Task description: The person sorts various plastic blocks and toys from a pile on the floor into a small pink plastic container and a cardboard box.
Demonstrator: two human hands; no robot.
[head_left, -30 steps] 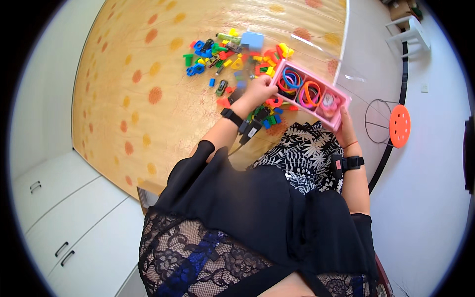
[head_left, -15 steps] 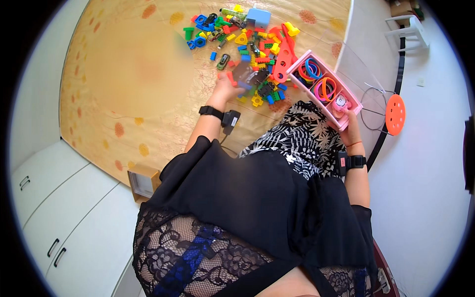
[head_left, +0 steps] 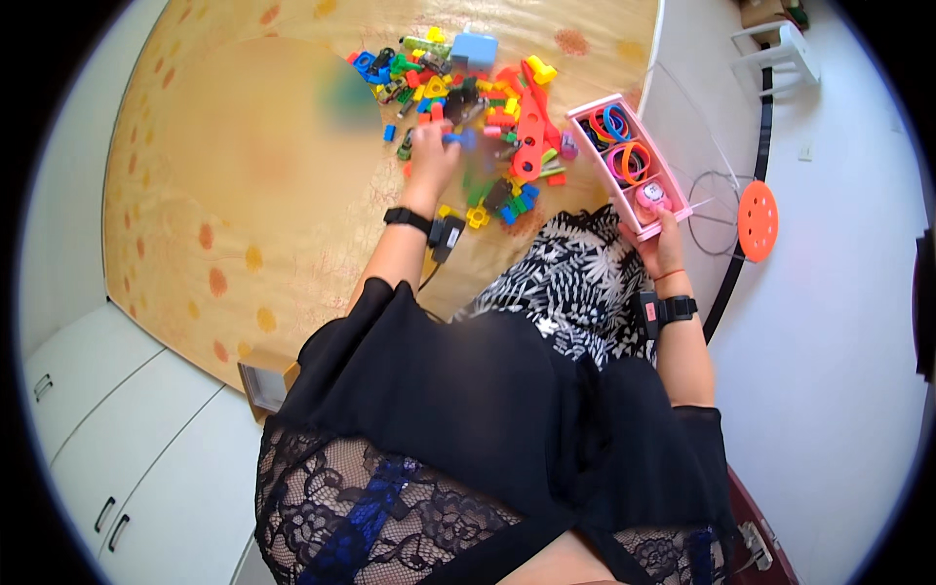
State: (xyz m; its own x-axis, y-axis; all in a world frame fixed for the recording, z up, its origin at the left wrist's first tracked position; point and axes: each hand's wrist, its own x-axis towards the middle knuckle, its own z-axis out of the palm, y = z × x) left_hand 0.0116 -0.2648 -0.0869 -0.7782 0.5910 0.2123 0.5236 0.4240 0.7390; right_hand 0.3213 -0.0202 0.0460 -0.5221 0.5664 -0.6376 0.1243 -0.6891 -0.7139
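Observation:
My left hand (head_left: 435, 159) reaches into a pile of toys, its fingers closed on toy bricks. A red brick (head_left: 437, 112) shows at the fingertips and a blue brick (head_left: 459, 139) beside the thumb; both are partly blurred. Around it lie toy cars and small plastic blocks, among them a yellow one (head_left: 478, 216). At the right, my right hand (head_left: 666, 246) grips the near end of a tilted pink box (head_left: 673, 185) divided into compartments. Inside are colourful bands (head_left: 629, 162) and, next to my thumb, a pink toy piece with a white round front (head_left: 653, 198).
The pile sits on a yellow flowered mat (head_left: 224, 175). A light blue box (head_left: 474, 50) and a red perforated strip (head_left: 529, 136) lie among the toys. Beyond the mat stand an orange round-seated stool (head_left: 758, 221) and a white stool (head_left: 777, 60). White cabinets (head_left: 127, 419) are at left.
My left hand has moved farther out and over the pile, with the red and blue bricks. The right hand still holds the pink box. The whole view has shifted slightly.

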